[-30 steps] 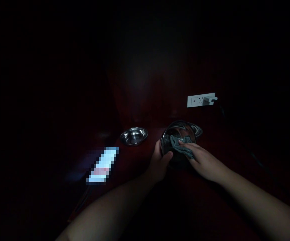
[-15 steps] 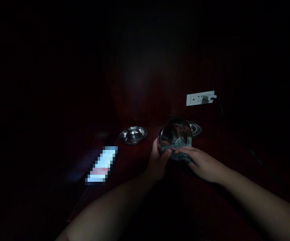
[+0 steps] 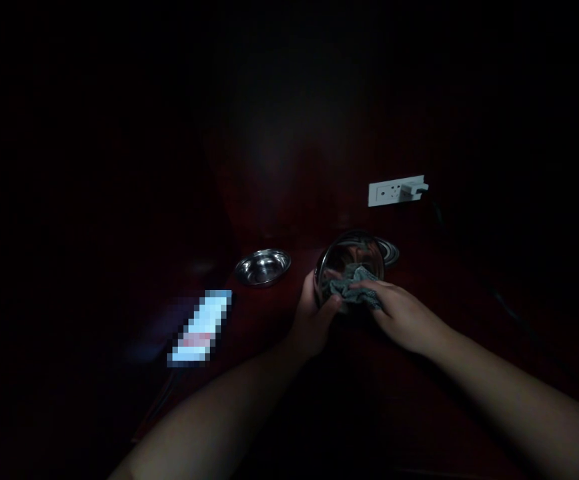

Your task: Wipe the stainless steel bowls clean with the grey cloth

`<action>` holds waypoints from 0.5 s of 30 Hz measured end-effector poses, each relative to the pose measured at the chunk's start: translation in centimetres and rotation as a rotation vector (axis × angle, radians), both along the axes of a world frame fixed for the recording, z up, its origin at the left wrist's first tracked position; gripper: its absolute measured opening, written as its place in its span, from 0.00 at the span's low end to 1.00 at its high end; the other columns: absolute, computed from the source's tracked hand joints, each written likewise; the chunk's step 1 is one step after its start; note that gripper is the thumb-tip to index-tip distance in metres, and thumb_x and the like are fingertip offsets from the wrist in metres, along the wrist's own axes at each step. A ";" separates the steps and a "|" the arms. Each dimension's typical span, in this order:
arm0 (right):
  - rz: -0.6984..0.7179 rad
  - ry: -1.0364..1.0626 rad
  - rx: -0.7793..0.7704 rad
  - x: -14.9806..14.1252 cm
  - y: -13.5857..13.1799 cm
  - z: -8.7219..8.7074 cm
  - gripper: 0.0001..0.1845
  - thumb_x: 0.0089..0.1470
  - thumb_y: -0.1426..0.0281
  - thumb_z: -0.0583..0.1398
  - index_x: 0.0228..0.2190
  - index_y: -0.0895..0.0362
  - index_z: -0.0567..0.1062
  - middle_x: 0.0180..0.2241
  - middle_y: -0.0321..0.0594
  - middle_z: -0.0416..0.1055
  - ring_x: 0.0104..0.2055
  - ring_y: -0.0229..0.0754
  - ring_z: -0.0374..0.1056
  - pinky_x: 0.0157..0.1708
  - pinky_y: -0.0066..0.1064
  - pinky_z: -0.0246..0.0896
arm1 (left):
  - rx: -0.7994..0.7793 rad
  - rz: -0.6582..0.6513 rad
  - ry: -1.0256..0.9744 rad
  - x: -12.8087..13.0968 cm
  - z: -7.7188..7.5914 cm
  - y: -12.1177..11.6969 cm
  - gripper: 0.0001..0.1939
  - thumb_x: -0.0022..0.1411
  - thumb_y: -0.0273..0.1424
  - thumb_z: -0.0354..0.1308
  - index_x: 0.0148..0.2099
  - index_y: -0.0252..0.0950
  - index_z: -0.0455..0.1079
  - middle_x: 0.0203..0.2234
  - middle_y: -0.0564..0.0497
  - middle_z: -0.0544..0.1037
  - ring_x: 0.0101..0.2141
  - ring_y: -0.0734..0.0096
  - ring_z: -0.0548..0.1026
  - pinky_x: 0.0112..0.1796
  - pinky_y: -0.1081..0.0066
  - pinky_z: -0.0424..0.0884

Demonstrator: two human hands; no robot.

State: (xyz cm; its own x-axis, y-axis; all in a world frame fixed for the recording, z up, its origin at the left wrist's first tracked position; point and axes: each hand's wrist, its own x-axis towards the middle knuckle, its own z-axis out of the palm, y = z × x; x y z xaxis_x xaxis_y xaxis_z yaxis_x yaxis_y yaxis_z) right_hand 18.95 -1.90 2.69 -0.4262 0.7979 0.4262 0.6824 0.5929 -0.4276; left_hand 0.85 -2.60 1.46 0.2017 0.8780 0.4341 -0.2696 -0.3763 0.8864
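Head view: a metal bowl [image 3: 352, 253] is held tilted above the dark red tabletop [image 3: 269, 313], with a grey-green cloth [image 3: 357, 285] pressed inside it.
The bowl is gripped at its left side by the left hand [image 3: 315, 319], the thumb laid over the near rim and the other fingers wrapped behind the wall. The cloth is grasped, bunched, in the fingers of the right hand [image 3: 400, 315] and is held against the inner wall. Behind the bowl, a ringed metal piece [image 3: 392, 252], perhaps a dish or lid in this dim light, is partly hidden. To the left, a shallow steel dish [image 3: 263, 268] is set near a lit, pixelated phone-like screen [image 3: 202, 328]. A plug [image 3: 412, 191] is fitted in the white wall socket [image 3: 384, 193].
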 end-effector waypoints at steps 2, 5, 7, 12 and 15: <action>-0.024 -0.005 0.045 0.1 0.1 -0.4 0.28 0.45 0.80 0.52 0.50 0.58 0.68 0.50 0.47 0.69 0.53 0.48 0.65 0.55 0.43 0.58 | -0.025 -0.002 -0.017 0.1 0.0 0.0 0.27 0.56 0.37 0.59 0.56 0.36 0.59 0.51 0.44 0.70 0.53 0.55 0.67 0.53 0.58 0.63; -0.010 -0.021 0.072 0.2 0.2 -0.7 0.32 0.44 0.80 0.52 0.53 0.60 0.66 0.56 0.49 0.63 0.57 0.50 0.61 0.58 0.46 0.54 | -0.022 -0.009 -0.040 0.2 0.0 0.0 0.28 0.56 0.36 0.59 0.57 0.36 0.57 0.53 0.43 0.69 0.53 0.56 0.66 0.53 0.59 0.62; 0.012 -0.028 0.074 0.2 0.2 -0.7 0.33 0.42 0.81 0.52 0.53 0.61 0.66 0.58 0.50 0.61 0.58 0.51 0.60 0.58 0.47 0.54 | -0.020 -0.011 -0.044 0.3 -0.1 0.0 0.28 0.57 0.36 0.59 0.57 0.36 0.57 0.53 0.43 0.69 0.53 0.56 0.66 0.53 0.59 0.62; 0.024 -0.035 0.042 0.4 0.4 -0.6 0.30 0.42 0.81 0.53 0.49 0.58 0.70 0.53 0.48 0.67 0.54 0.50 0.64 0.56 0.46 0.56 | -0.055 0.012 -0.035 0.2 -0.2 0.1 0.27 0.56 0.37 0.59 0.56 0.36 0.58 0.51 0.44 0.70 0.52 0.56 0.68 0.52 0.59 0.63; 0.031 -0.043 0.032 0.4 0.3 -0.6 0.27 0.43 0.80 0.53 0.47 0.57 0.71 0.49 0.46 0.70 0.51 0.48 0.66 0.55 0.44 0.58 | -0.024 0.041 -0.005 0.1 -0.3 0.2 0.24 0.57 0.36 0.58 0.54 0.36 0.60 0.48 0.44 0.72 0.49 0.58 0.69 0.51 0.60 0.63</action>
